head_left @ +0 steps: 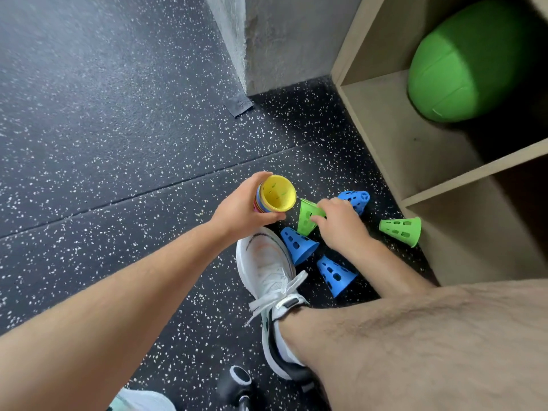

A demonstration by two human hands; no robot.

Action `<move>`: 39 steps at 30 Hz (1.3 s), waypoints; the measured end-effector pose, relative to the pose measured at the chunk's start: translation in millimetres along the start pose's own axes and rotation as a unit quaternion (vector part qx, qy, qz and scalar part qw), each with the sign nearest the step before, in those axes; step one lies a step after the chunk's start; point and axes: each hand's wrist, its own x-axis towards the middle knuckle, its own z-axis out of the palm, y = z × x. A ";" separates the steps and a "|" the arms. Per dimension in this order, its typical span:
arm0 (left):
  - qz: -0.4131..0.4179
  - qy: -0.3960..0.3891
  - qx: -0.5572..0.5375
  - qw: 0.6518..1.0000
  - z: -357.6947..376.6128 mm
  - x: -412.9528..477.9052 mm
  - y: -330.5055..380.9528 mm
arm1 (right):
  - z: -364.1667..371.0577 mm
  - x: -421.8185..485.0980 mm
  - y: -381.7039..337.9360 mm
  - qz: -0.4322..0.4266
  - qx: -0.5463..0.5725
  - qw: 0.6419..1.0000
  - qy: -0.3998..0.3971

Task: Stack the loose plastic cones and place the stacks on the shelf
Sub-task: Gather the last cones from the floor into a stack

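The green cone (307, 216) is pinched at its wide rim by my right hand (341, 223), fingers clamped on it, just above the floor (118, 143). Beside it my left hand (243, 203) is wrapped around the stack (274, 195), held off the floor on its side with the open mouth facing me; the inner cone is yellow, and other coloured rims show in bands behind it.

I judge I'm mid-gathering. The next move is to line this cone up with the stack so the two nest.

The cones are thin, smooth plastic, tapered, with rows of slots in their walls. Three blue cones (298, 244) and a second green cone (401, 230) lie loose on their sides nearby, the last against the shelf (444, 185). The floor is dark speckled rubber, and the shelf is pale wood with open compartments. One holds a matte green ball (462, 63).
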 end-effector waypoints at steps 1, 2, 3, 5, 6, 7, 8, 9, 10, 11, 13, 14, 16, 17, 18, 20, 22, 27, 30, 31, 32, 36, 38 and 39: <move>0.002 0.005 0.001 1.000 -0.2 -1.5 1.4 | -2.5 -2.6 0.7 0.000 0.042 0.999 0.021; 0.003 0.010 0.002 1.000 -0.6 -3.1 2.9 | -7.7 -6.2 0.7 0.002 0.097 0.994 0.045; 0.006 0.015 0.001 1.000 -0.8 -4.5 4.2 | -14.0 -9.2 0.8 0.002 0.151 0.986 0.074; 0.011 0.023 0.001 1.000 -0.8 -7.3 8.3 | -27.6 -16.1 -0.4 -0.022 0.220 0.963 0.154; 0.013 0.025 0.004 1.000 0.1 -8.8 10.9 | -33.5 -19.9 -1.4 -0.044 0.236 0.952 0.192; 0.015 0.025 0.007 1.000 1.7 -10.2 14.2 | -38.1 -24.0 -3.1 -0.068 0.248 0.941 0.219; 0.018 0.028 0.009 0.999 3.4 -11.6 17.9 | -40.2 -27.9 -5.1 -0.092 0.258 0.934 0.230; 0.022 0.032 0.009 0.999 5.3 -12.8 21.8 | -40.2 -31.5 -7.2 -0.116 0.260 0.932 0.227; 0.028 0.037 0.010 0.999 6.6 -14.4 27.2 | -38.1 -34.7 -9.1 -0.139 0.253 0.933 0.214; 0.034 0.042 0.010 0.998 7.9 -16.0 31.9 | -34.9 -37.7 -11.0 -0.163 0.243 0.936 0.194; 0.046 0.050 0.012 0.998 9.8 -21.4 40.9 | -28.5 -44.3 -13.3 -0.201 0.225 0.941 0.156; 0.049 0.053 0.014 0.997 9.9 -25.7 44.7 | -26.3 -48.0 -13.0 -0.209 0.224 0.941 0.147; 0.054 0.057 0.026 0.997 8.1 -34.5 48.6 | -28.0 -54.0 -12.2 -0.199 0.249 0.938 0.138; 0.052 0.060 0.035 0.996 6.9 -39.0 48.0 | -29.3 -56.7 -12.9 -0.191 0.266 0.936 0.126; 0.049 0.066 0.043 0.996 5.6 -42.8 46.3 | -29.4 -58.7 -14.2 -0.187 0.274 0.937 0.108; 0.045 0.079 0.049 0.995 5.0 -46.4 42.2 | -26.6 -63.8 -18.0 -0.208 0.257 0.940 0.088; 0.055 0.089 0.040 0.994 6.8 -45.0 43.0 | -20.2 -67.7 -15.5 -0.218 0.263 0.934 0.101; 0.042 0.062 0.049 0.996 19.2 -33.1 45.5 | -1.4 -61.2 21.0 -0.070 0.198 0.970 0.121; 0.030 0.035 0.061 0.997 28.1 -25.1 40.7 | 15.4 -55.0 31.1 -0.031 0.129 0.990 0.050; 0.022 0.031 0.064 0.997 29.7 -22.4 36.9 | 20.0 -51.9 30.5 -0.032 0.129 0.990 0.049; 0.014 0.031 0.064 0.997 31.0 -19.8 32.2 | 23.0 -48.4 28.6 -0.035 0.132 0.989 0.056; 0.009 0.048 0.059 0.997 34.1 -17.2 18.8 | 25.8 -34.4 21.4 0.003 0.135 0.987 0.090; 0.018 0.054 0.066 0.996 36.4 -18.0 17.4 | 25.9 -31.6 20.2 0.024 0.105 0.990 0.093; 0.024 0.059 0.067 0.996 37.2 -18.6 16.7 | 24.4 -32.7 20.1 0.027 0.090 0.991 0.098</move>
